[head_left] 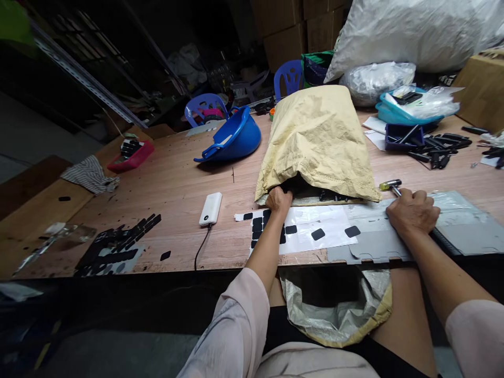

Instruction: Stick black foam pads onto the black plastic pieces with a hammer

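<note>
A big tan paper-like sack (318,136) lies on the table with its mouth towards me, small dark pieces showing inside. At the left of that mouth my left hand (280,200) is closed on the sack's edge, its fingertips partly hidden. My right hand (413,211) is wrapped round a hammer (390,185), whose yellow-and-black head points away from me and whose dark handle shows behind the wrist. Under that hand is a grey board (370,231). White paper (301,218) with several black rounded patches lies below my left wrist.
Across my lap hangs another open sack (338,336). To the left are a white power bank (210,209) with a cable, a blue basin (236,136) and a pink tray (134,157). Black parts (441,149) and a light-blue basin (413,110) are at the right.
</note>
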Action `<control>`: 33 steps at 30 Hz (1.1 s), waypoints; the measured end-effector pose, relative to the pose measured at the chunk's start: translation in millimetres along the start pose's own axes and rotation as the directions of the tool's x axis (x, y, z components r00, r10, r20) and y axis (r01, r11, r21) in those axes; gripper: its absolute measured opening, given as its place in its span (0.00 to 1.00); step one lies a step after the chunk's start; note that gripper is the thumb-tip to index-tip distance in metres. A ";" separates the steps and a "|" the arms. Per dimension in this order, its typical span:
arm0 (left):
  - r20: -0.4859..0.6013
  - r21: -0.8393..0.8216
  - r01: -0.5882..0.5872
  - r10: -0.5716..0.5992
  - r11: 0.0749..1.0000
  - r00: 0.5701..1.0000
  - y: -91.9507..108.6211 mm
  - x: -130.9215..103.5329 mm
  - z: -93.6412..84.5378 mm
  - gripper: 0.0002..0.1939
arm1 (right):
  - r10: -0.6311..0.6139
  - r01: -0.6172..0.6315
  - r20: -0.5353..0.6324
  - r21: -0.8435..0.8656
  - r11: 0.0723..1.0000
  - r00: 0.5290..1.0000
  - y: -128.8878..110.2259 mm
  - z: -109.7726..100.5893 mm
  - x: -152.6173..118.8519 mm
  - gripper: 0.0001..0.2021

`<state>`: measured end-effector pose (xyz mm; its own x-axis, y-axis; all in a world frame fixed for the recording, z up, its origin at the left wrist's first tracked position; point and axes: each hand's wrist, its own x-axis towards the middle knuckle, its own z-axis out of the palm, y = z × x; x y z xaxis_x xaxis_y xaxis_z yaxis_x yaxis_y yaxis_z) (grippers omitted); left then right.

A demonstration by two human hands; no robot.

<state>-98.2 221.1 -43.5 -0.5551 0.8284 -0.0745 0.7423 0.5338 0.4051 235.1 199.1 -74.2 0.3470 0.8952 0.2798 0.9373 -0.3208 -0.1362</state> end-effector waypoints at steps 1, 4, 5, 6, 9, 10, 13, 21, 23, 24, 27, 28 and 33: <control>0.005 -0.006 0.005 -0.005 1.000 1.000 -3.9 -4.6 -2.2 0.12 | -0.005 0.005 0.002 0.009 1.000 1.000 -0.2 -1.4 -0.7 0.27; -0.035 -0.035 -0.014 0.013 0.999 0.999 -19.5 -27.3 -9.1 0.08 | -0.008 0.008 -0.002 0.035 0.999 1.000 -0.7 -3.7 -1.9 0.26; -0.062 -0.056 -0.057 0.054 0.997 0.997 -23.9 -37.9 -9.8 0.06 | -0.010 0.010 -0.004 0.042 0.999 1.000 -0.6 -3.6 -2.0 0.25; -0.077 -0.085 -0.124 0.118 0.989 0.990 -26.8 -49.8 -9.2 0.05 | -0.008 0.008 -0.007 0.048 0.999 1.000 -0.3 -3.1 -1.9 0.24; 0.009 -0.229 -0.384 0.396 0.895 0.918 -24.0 -87.2 1.6 0.04 | -0.011 0.011 -0.012 0.067 0.998 1.000 0.8 -1.0 -1.6 0.23; 0.057 -0.277 -0.456 0.488 0.846 0.871 -19.8 -97.8 7.5 0.05 | -0.011 0.012 -0.014 0.071 0.997 1.000 1.0 -0.7 -1.6 0.23; 0.148 -0.325 -0.591 0.657 0.738 0.739 -5.6 -117.3 26.2 0.07 | -0.011 0.011 -0.008 0.072 0.997 1.000 1.0 -1.9 -2.0 0.24; 0.211 -0.371 -0.610 0.704 0.700 0.678 -11.6 -108.7 49.4 0.09 | -0.009 0.008 0.015 0.063 0.998 1.000 -0.5 -5.5 -1.8 0.25; 0.193 -0.385 -0.613 0.710 0.690 0.677 -15.1 -107.4 52.9 0.10 | -0.006 0.004 0.016 0.072 0.997 1.000 -0.3 -5.1 -2.3 0.24; 0.180 -0.389 -0.615 0.711 0.686 0.679 -16.1 -107.5 54.8 0.10 | -0.002 0.001 0.017 0.077 0.997 1.000 -0.2 -5.0 -2.6 0.24; 0.146 -0.397 -0.619 0.712 0.678 0.687 -17.8 -108.2 59.4 0.09 | 0.002 -0.006 0.038 0.090 0.996 0.999 0.0 -6.7 -2.3 0.24; 0.142 -0.402 -0.621 0.716 0.672 0.683 -18.0 -108.3 60.3 0.09 | 0.006 -0.011 0.052 0.091 0.996 0.999 0.0 -8.3 -1.4 0.24; 0.133 -0.423 -0.640 0.742 0.642 0.657 -18.6 -106.6 61.1 0.12 | 0.052 -0.074 0.178 0.119 0.990 0.983 1.6 -25.4 3.7 0.26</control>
<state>-29.9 133.3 -98.8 0.2366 0.9628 0.1305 0.6728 -0.2593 0.6929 238.8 194.0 -49.3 0.3844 0.9178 0.0991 0.8985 -0.3473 -0.2684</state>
